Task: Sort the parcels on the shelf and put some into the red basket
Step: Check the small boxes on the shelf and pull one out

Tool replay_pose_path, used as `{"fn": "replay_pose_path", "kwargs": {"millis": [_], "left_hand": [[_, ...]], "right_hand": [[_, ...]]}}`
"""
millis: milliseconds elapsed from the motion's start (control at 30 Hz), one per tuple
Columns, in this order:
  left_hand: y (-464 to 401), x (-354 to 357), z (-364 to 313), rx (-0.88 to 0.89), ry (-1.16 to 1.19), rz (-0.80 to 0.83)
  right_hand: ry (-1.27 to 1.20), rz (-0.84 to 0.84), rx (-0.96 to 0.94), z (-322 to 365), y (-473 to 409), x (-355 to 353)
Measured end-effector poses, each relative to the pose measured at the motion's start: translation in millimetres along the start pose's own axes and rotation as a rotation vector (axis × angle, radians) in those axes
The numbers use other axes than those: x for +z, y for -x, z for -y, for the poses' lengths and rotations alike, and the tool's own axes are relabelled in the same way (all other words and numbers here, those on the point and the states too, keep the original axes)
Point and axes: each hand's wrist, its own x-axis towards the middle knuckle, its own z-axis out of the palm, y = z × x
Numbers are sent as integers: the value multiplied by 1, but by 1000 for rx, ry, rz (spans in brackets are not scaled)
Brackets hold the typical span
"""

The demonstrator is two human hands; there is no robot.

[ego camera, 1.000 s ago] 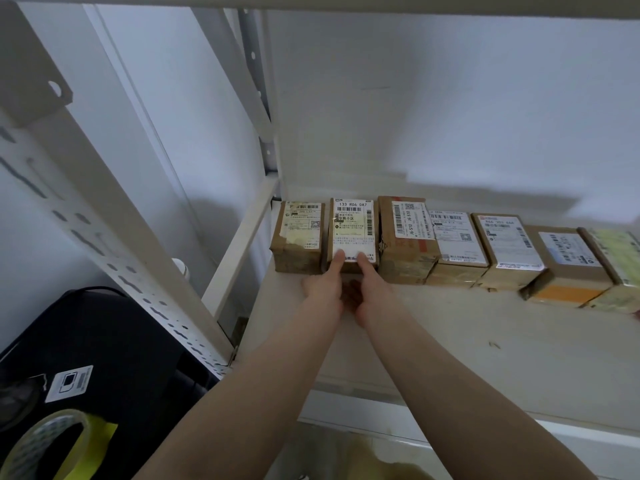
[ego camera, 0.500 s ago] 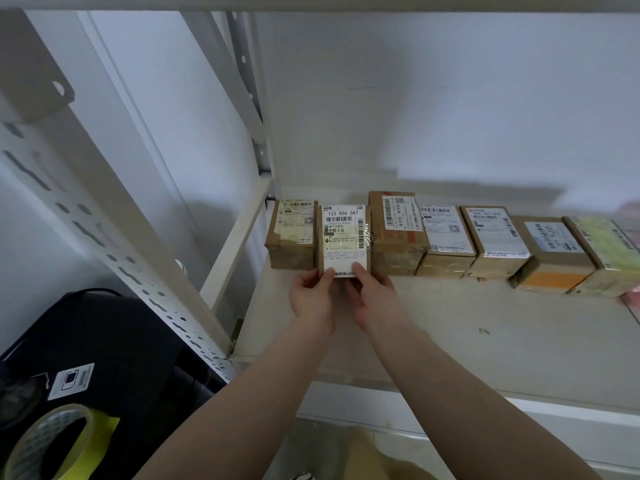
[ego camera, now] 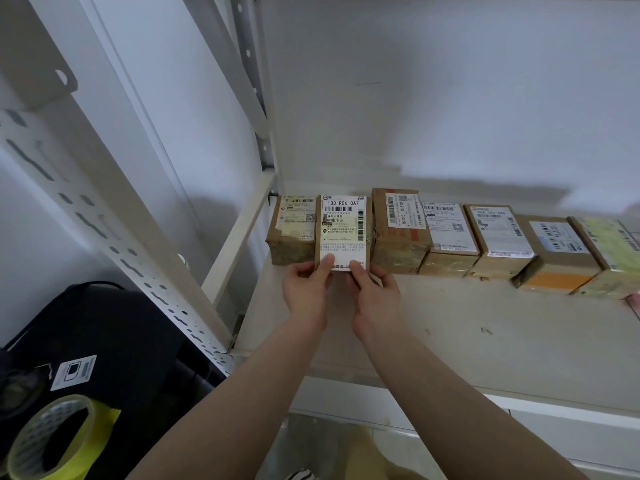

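Both hands have drawn back from the label face to the near bottom edge of the second parcel [ego camera: 343,230], which now stands tipped up, its label toward the camera, where a second ago fingertips only pressed on its front. The left hand [ego camera: 306,289] pinches the lower left corner, thumb on the label and fingers behind; the right hand [ego camera: 372,292] does the same at the lower right corner. So both are closed on this one parcel, neither spread wide.

It sits second from the left in a row of seven along the back of the shelf [ego camera: 450,334], touching the end parcel [ego camera: 292,233] on one side and the taller parcel [ego camera: 398,230] on the other. No red basket is in view.

The step looks like reading the label and pulling this parcel out of the row. To do it well, I judge the pull should come straight toward the body, since the neighbours press on both sides and a twist could drag them forward. A deeper grip along the sides would be safer than the corner pinch, as the taped cardboard may slip.
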Motion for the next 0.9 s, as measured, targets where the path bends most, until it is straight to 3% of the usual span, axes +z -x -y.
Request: {"fn": "replay_pose_path", "kwargs": {"millis": [333,900], "left_hand": [[1,6,-6,19,23,-13],[1,7,-8,15,16,-16]], "right_hand": [[-137,4,-16,2,-1,3],[-161,-9,-21,5,0,10]]}}
